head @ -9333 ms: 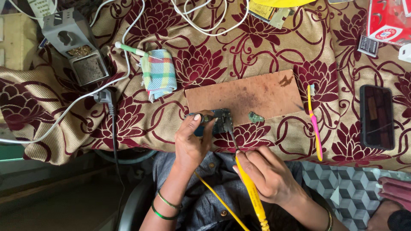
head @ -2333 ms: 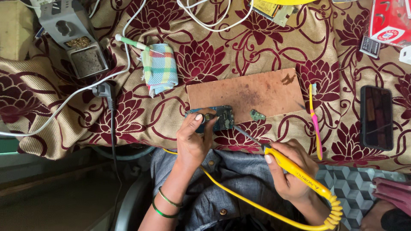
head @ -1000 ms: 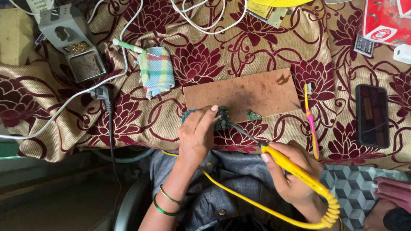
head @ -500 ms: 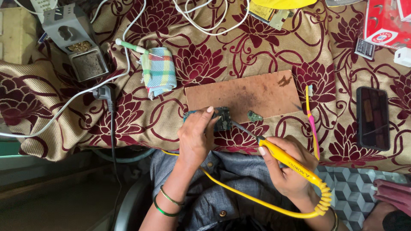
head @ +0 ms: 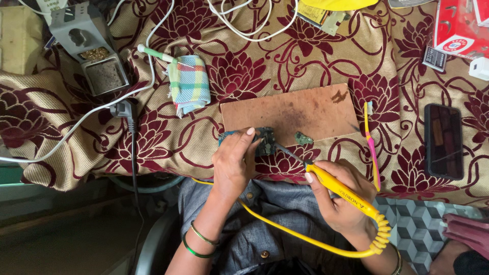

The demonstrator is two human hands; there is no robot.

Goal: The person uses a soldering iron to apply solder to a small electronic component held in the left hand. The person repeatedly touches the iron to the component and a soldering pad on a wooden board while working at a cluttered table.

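The left hand [head: 235,164] presses down on the small green board [head: 265,141]. The right hand [head: 340,196] grips the yellow soldering iron [head: 342,191], its long tip slanting up-left to the board's right edge.

Small green circuit board [head: 266,141] flat at board's edge w/ yellow soldering iron [head: 340,189] tip touching.

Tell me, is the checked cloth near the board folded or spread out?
Folded: the checked cloth lies as a compact bundle on the flowered table cover, left of the board.

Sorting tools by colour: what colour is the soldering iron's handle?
Yellow; the soldering iron shows in the head view.
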